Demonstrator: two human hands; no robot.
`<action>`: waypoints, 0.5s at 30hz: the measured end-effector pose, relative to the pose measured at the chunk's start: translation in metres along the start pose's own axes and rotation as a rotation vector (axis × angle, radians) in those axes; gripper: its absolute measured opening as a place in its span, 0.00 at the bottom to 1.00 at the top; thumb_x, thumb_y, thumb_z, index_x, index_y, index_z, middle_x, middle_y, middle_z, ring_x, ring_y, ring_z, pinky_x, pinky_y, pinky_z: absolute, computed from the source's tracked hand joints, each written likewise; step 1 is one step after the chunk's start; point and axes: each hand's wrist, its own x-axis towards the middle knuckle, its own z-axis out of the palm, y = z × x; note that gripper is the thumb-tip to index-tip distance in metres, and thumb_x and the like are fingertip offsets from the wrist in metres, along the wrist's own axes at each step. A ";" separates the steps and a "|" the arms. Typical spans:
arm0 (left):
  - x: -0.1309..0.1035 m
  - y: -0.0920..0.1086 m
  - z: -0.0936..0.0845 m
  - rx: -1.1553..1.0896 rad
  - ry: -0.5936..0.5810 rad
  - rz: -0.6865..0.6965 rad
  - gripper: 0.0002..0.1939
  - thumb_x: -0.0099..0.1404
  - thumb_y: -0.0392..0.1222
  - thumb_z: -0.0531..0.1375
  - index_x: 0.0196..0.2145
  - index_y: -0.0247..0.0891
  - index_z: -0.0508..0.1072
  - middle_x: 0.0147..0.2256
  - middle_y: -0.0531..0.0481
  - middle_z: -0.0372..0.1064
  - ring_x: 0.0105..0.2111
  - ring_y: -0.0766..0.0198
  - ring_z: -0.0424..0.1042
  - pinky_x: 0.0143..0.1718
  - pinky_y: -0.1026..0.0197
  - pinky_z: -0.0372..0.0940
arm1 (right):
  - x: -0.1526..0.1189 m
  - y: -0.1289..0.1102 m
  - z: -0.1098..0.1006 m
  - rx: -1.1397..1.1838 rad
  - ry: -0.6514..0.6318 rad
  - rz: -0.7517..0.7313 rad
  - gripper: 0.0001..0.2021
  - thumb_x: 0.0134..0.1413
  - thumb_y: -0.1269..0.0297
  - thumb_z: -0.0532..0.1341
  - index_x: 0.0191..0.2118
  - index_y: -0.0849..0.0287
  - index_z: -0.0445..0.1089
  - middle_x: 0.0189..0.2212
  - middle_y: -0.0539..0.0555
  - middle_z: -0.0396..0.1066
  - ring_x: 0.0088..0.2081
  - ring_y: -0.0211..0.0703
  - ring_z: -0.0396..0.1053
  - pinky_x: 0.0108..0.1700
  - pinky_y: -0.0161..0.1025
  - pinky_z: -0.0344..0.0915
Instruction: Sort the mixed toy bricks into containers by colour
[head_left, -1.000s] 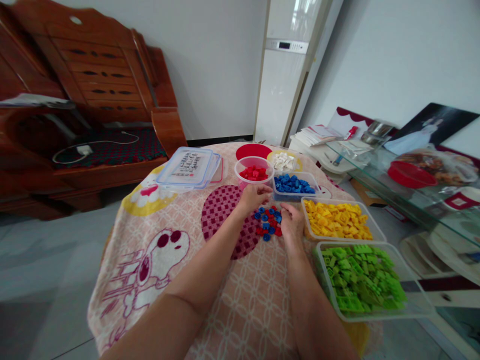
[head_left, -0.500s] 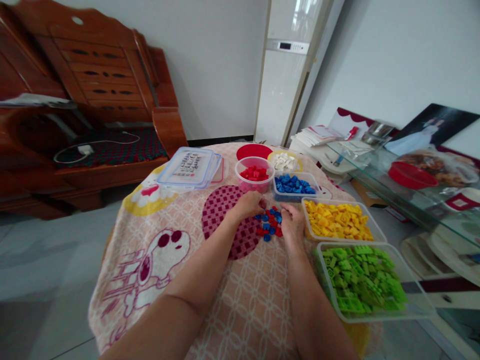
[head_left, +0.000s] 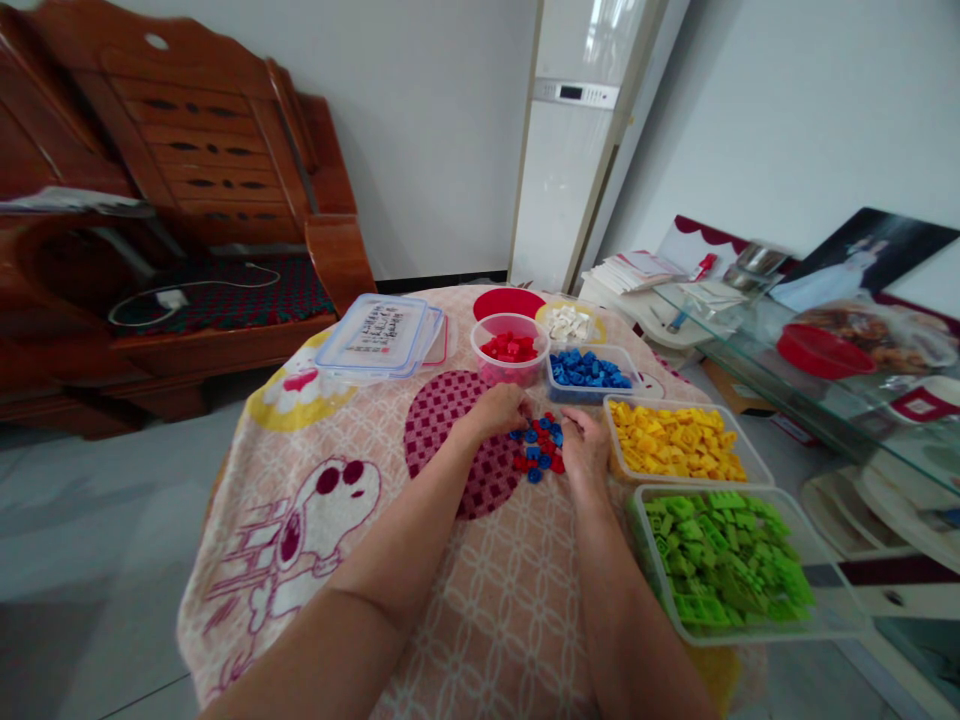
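Note:
A small loose heap of red and blue toy building pieces (head_left: pixel 534 455) lies on the patterned tablecloth (head_left: pixel 495 580), between my hands. On the heap's left side, my left hand (head_left: pixel 504 408) has its fingers bent together at the edge of the pieces. Against the right side rests my right hand (head_left: pixel 585 438), with thumb and fingers drawn in. Whatever either hand pinches is too small or hidden to make out. Just beyond them stand a round tub of red pieces (head_left: pixel 510 348) and a clear box of blue pieces (head_left: pixel 587 370).
Boxes of yellow bricks (head_left: pixel 675 440) and green bricks (head_left: pixel 727 560) line the right edge. White pieces (head_left: pixel 568 323) and a red bowl (head_left: pixel 508 303) sit at the back. Stacked clear lids (head_left: pixel 379 338) lie back left. A glass shelf (head_left: pixel 817 390) stands beyond the table's right side.

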 end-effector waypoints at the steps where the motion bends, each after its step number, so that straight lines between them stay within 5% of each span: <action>1: 0.000 0.000 0.000 -0.010 0.007 0.006 0.08 0.49 0.29 0.68 0.26 0.39 0.84 0.22 0.52 0.77 0.25 0.65 0.72 0.31 0.66 0.64 | 0.000 0.000 0.000 -0.001 0.002 -0.004 0.19 0.55 0.61 0.57 0.46 0.58 0.81 0.40 0.58 0.82 0.48 0.52 0.77 0.57 0.51 0.70; 5: 0.001 0.000 0.002 -0.186 0.081 -0.001 0.06 0.53 0.29 0.66 0.27 0.36 0.83 0.22 0.52 0.76 0.24 0.66 0.73 0.31 0.66 0.65 | 0.000 0.000 0.000 -0.012 0.007 -0.003 0.19 0.55 0.61 0.57 0.46 0.60 0.81 0.39 0.58 0.82 0.46 0.52 0.77 0.57 0.52 0.71; 11: 0.009 0.003 0.016 -0.769 0.241 -0.134 0.02 0.59 0.35 0.67 0.30 0.34 0.80 0.18 0.54 0.71 0.17 0.70 0.68 0.21 0.68 0.64 | 0.000 0.000 0.001 -0.014 0.017 -0.029 0.18 0.55 0.61 0.57 0.45 0.58 0.82 0.37 0.57 0.82 0.44 0.50 0.77 0.55 0.49 0.72; 15: 0.015 0.011 0.027 -1.129 0.336 -0.207 0.08 0.57 0.38 0.72 0.31 0.32 0.78 0.21 0.53 0.74 0.20 0.70 0.71 0.26 0.67 0.70 | 0.000 -0.003 0.000 -0.023 0.015 -0.019 0.18 0.55 0.61 0.57 0.44 0.58 0.81 0.38 0.57 0.82 0.44 0.51 0.77 0.55 0.50 0.72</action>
